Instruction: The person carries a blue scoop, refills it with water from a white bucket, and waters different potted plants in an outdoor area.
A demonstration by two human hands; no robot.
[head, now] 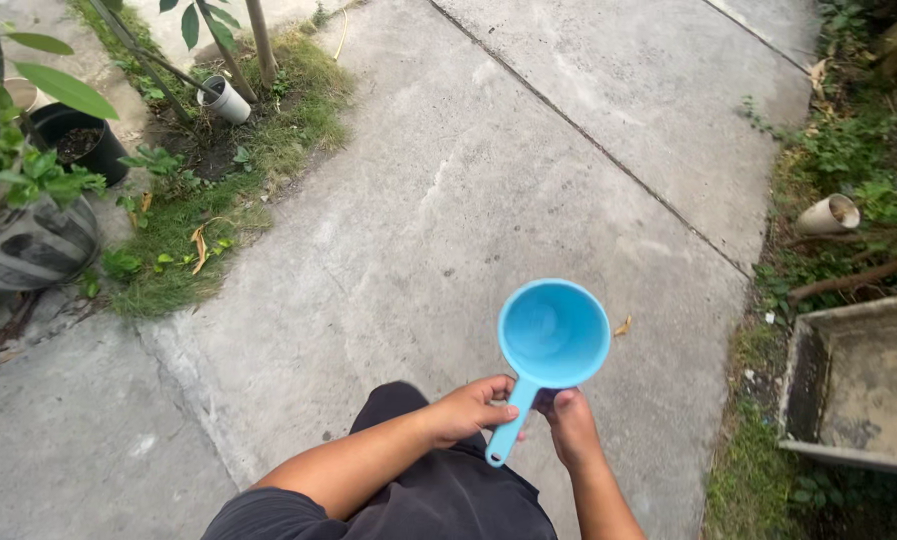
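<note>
We see both forearms reaching forward from the bottom edge, bent in toward each other so the hands meet at the blue plastic dipper (552, 340). The left hand (469, 408) is curled around the middle of the dipper's flat handle, thumb on top, fingers wrapped beneath. The right hand (572, 420) is closed just beside the same handle, near where it joins the bowl; whether its fingers actually clasp the handle we cannot tell. The dipper is held level, its round, smooth bowl open upward and pointing away from the body, above the concrete path (449, 200).

The path below the dipper is pale, rough and stained, cut by straight joints. Far left of the dipper a black pot (79, 140) with soil stands by leafy plants on a grass strip (219, 210). Right of the dipper lies a grey, worn concrete trough (859, 380), and beyond it a short pale pipe section (829, 213) among weeds.
</note>
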